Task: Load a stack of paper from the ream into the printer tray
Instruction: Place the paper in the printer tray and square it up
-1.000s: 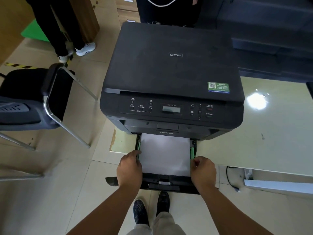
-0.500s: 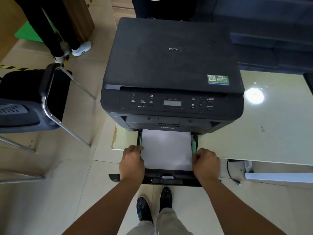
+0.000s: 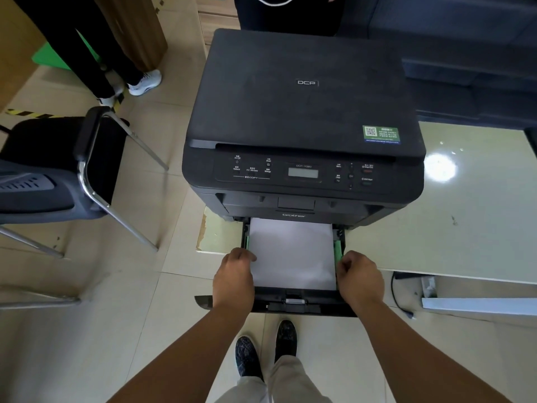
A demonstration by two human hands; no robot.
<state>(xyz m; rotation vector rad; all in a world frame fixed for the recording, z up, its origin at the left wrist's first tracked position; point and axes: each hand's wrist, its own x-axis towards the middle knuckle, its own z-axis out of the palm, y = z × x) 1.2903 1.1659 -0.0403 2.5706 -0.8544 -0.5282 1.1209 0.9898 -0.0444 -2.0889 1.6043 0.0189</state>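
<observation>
A black printer (image 3: 305, 112) stands on a pale green table. Its paper tray (image 3: 296, 305) is pulled out toward me, with a white stack of paper (image 3: 292, 251) lying flat in it between green side guides. My left hand (image 3: 234, 279) grips the tray's left side, its thumb on the paper's left edge. On the tray's right side my right hand (image 3: 360, 279) is curled next to the green guide (image 3: 338, 247). No ream is in view.
A black chair (image 3: 58, 167) with chrome legs stands at the left. A person's legs and white shoes (image 3: 145, 81) are at the back left. The table (image 3: 465, 222) extends right; a cable (image 3: 399, 298) hangs below its edge. My shoes are under the tray.
Both hands stay on the tray's sides. The tray has slid a little farther into the printer, so less paper shows. The view has shifted slightly.
</observation>
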